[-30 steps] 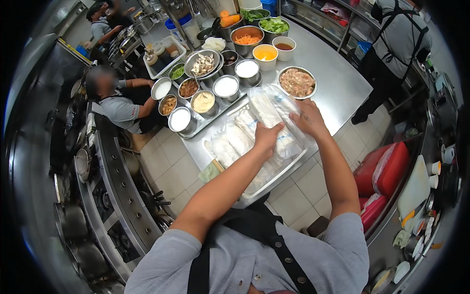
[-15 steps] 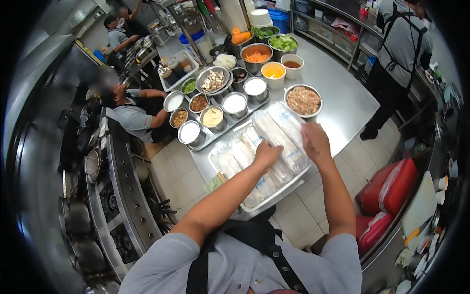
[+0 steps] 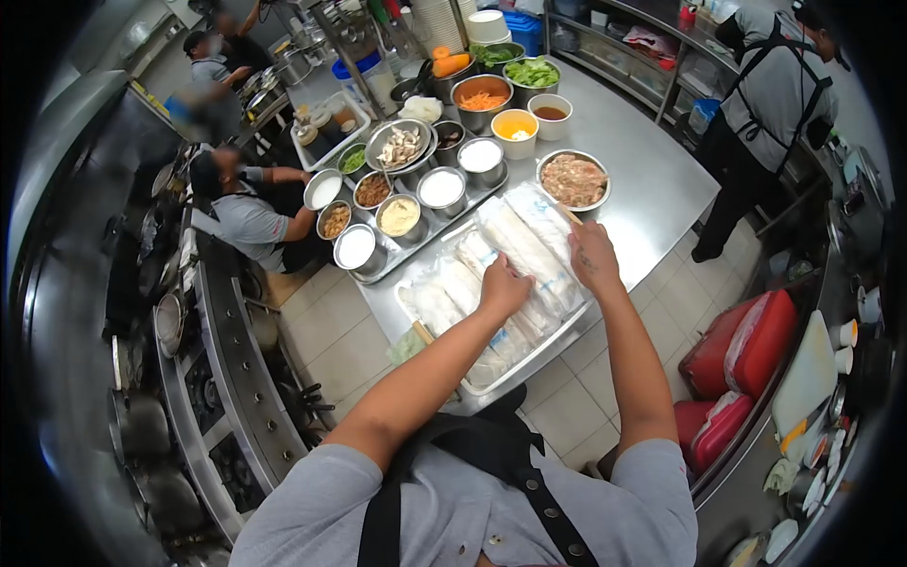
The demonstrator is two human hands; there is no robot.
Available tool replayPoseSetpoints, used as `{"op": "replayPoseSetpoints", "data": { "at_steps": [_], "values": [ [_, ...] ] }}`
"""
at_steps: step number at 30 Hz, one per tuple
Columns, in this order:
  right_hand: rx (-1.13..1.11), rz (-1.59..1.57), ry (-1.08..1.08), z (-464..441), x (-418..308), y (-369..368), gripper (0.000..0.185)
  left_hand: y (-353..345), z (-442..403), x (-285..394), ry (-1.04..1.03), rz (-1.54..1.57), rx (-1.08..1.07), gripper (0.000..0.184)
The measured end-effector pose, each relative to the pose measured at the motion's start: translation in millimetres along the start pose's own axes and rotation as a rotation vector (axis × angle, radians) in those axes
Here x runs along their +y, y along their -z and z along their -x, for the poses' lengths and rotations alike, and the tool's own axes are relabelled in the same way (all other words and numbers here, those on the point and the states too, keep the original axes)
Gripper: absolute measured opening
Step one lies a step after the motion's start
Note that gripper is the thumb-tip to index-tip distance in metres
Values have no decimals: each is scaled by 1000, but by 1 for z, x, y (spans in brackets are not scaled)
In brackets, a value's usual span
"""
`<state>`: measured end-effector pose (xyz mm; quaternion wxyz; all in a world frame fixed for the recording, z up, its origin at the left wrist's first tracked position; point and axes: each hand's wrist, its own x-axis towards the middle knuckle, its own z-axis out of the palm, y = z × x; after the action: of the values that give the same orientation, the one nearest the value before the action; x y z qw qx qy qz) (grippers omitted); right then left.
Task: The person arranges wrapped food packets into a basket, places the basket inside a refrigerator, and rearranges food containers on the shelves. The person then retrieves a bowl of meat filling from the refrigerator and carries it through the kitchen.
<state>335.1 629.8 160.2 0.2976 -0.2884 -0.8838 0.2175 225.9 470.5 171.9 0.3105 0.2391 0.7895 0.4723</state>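
A white tray (image 3: 480,389) holds several long white packages in clear plastic with blue print. My left hand (image 3: 506,286) rests over the middle of them, fingers curled and pinching the plastic of one package (image 3: 521,248). At the tray's right side, my right hand (image 3: 593,257) is closed beside the outermost package (image 3: 540,219). A slim tan stick-like piece (image 3: 571,215) shows at its fingertips; its kind is unclear. Just beyond that hand stands a metal bowl of raw minced meat mix (image 3: 574,180).
A metal tray (image 3: 402,268) carries several tins of powders and chopped ingredients. Behind are bowls of shredded carrot (image 3: 482,100) and lettuce (image 3: 532,73). Co-workers stand at left (image 3: 250,222) and right (image 3: 770,104). A stove (image 3: 222,378) runs along the left; red bags (image 3: 742,350) lie right.
The view has shifted slightly. My right hand has turned a little, and the tan piece now shows at its fingertips. My left hand stays over the packages.
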Motion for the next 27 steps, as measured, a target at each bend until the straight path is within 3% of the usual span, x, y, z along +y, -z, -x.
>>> {"op": "replayPoseSetpoints", "data": {
  "at_steps": [4,6,8,10,12,13,16,20,22,26,27],
  "values": [
    [9,134,-79,-3,-19,21,24,17,2,20,60,-13,-135,55],
    [100,101,-188,6,-20,33,37,31,17,4,0,208,-29,44],
    [141,9,-336,13,3,31,43,62,31,-30,-578,-125,238,44],
    [36,-104,-474,26,26,30,46,103,64,-38,-570,-249,487,45],
    [-30,-310,-533,44,51,14,45,133,80,-75,-344,-159,587,42],
    [25,-382,-554,48,60,9,44,145,89,-83,-137,-22,498,34],
    [227,-484,-682,62,60,-6,44,166,99,-98,362,468,-105,29],
    [563,-567,-921,87,33,-20,39,157,95,-107,272,547,-340,21],
    [588,-735,-998,115,-24,-18,37,168,98,-101,285,615,-435,28],
    [252,-499,-969,190,-146,-45,37,198,107,-143,-312,-116,-196,42],
    [226,-601,-1009,199,-166,-51,35,213,112,-146,-481,-278,-180,46]
  ]
}}
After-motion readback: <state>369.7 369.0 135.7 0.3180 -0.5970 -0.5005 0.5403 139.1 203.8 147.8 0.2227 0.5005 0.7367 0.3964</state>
